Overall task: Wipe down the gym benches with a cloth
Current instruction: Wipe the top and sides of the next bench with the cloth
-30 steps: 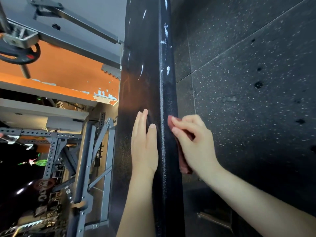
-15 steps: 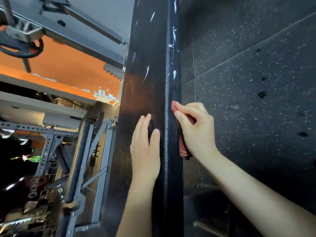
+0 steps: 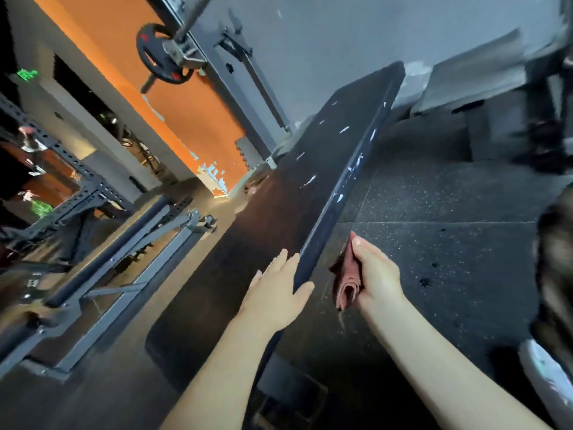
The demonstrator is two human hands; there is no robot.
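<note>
Lays the left hand (image 3: pixel 276 293) flat on the black bench surface (image 3: pixel 279 212), fingers straight, thumb hooked over its side edge. Grips a folded reddish cloth (image 3: pixel 347 276) in the right hand (image 3: pixel 376 274), fingers curled round it, just beside that edge and seemingly clear of it. Looks down past the speckled rubber floor (image 3: pixel 449 243); shows a weight plate (image 3: pixel 164 54) and a grey rack frame (image 3: pixel 130 259) to the left.
</note>
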